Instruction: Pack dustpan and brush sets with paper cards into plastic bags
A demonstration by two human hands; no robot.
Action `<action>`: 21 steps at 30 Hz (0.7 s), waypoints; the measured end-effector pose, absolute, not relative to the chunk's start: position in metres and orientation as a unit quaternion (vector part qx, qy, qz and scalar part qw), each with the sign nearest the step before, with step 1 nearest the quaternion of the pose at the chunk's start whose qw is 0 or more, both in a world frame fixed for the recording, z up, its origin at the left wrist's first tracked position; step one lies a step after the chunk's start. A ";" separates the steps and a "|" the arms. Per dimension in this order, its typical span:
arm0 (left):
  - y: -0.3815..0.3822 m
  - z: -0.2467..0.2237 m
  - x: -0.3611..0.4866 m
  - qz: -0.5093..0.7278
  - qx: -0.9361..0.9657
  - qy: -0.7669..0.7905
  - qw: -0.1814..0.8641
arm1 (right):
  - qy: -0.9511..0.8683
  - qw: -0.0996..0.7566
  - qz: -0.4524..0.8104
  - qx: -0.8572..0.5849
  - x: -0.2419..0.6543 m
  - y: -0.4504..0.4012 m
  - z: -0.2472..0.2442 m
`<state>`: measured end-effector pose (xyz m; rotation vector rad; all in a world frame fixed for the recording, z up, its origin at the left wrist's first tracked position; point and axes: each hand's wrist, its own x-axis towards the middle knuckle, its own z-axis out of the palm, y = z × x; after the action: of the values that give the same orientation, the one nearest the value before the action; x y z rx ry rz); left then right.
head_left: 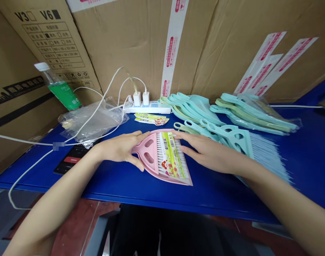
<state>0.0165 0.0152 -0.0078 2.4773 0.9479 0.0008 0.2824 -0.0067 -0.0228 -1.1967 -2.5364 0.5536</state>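
Note:
A pink dustpan (162, 179) lies on the blue table with a pink brush (147, 155) nested in it, white bristles toward the right. Across the bristles lies a yellow-green and white label card (172, 156). My left hand (122, 147) holds the handle end, thumb on the near side and fingers on the far side; its palm hides the handle. My right hand (207, 151) has its fingers stretched out and slightly apart, fingertips at the label's upper right edge.
Green and blue dustpans (196, 106), bagged ones (253, 110) and brushes (231, 138) lie to the right. Behind are spare labels (151, 119) and a power strip (157, 107). At left are plastic bags (93, 119), a phone (71, 160), cables and a bottle (62, 90). Cardboard boxes (141, 42) stand behind.

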 end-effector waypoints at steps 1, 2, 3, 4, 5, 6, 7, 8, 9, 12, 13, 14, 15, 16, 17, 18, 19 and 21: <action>0.015 -0.008 0.017 0.000 0.906 0.348 0.243 | -0.882 0.144 0.187 -0.407 0.282 -0.007 -0.023; 0.015 -0.007 0.017 -0.002 0.905 0.349 0.244 | -0.886 0.146 0.181 -0.401 0.282 -0.007 -0.022; 0.015 -0.007 0.017 -0.004 0.904 0.351 0.244 | -0.889 0.147 0.175 -0.397 0.282 -0.008 -0.022; 0.015 -0.007 0.018 -0.005 0.903 0.352 0.245 | -0.890 0.145 0.168 -0.397 0.282 -0.008 -0.023; 0.015 -0.007 0.018 -0.006 0.904 0.351 0.245 | -0.891 0.142 0.162 -0.400 0.283 -0.008 -0.023; 0.015 -0.007 0.018 -0.006 0.904 0.350 0.245 | -0.890 0.139 0.157 -0.405 0.283 -0.008 -0.023; 0.016 -0.007 0.018 -0.005 0.905 0.348 0.245 | -0.889 0.135 0.154 -0.410 0.283 -0.008 -0.024; 0.016 -0.007 0.018 -0.003 0.906 0.346 0.244 | -0.888 0.133 0.151 -0.413 0.283 -0.008 -0.024; 0.016 -0.007 0.018 -0.002 0.906 0.346 0.243 | -0.888 0.131 0.149 -0.415 0.283 -0.008 -0.024; 0.015 -0.008 0.018 -0.001 0.905 0.350 0.241 | -0.891 0.134 0.146 -0.408 0.283 -0.008 -0.024; 0.015 -0.008 0.017 -0.001 0.905 0.350 0.241 | -0.893 0.136 0.147 -0.404 0.283 -0.008 -0.023; 0.015 -0.008 0.017 -0.001 0.905 0.350 0.242 | -0.894 0.136 0.147 -0.401 0.282 -0.008 -0.023; 0.015 -0.008 0.017 0.000 0.905 0.351 0.242 | -0.894 0.136 0.147 -0.400 0.282 -0.008 -0.023; 0.015 -0.008 0.017 0.000 0.904 0.353 0.242 | -0.893 0.133 0.147 -0.403 0.282 -0.008 -0.023; 0.015 -0.008 0.017 -0.002 0.903 0.355 0.243 | -0.892 0.128 0.146 -0.408 0.282 -0.008 -0.023; 0.015 -0.008 0.017 -0.004 0.902 0.357 0.243 | -0.890 0.122 0.147 -0.414 0.282 -0.008 -0.024; 0.015 -0.008 0.017 -0.005 0.902 0.358 0.243 | -0.888 0.117 0.148 -0.419 0.282 -0.008 -0.024; 0.016 -0.009 0.016 -0.006 0.904 0.354 0.242 | -0.886 0.110 0.154 -0.423 0.282 -0.008 -0.025</action>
<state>0.0164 0.0156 -0.0087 2.4707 0.9667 -0.0152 0.2820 -0.0080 -0.0249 -1.2430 -2.6055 0.4529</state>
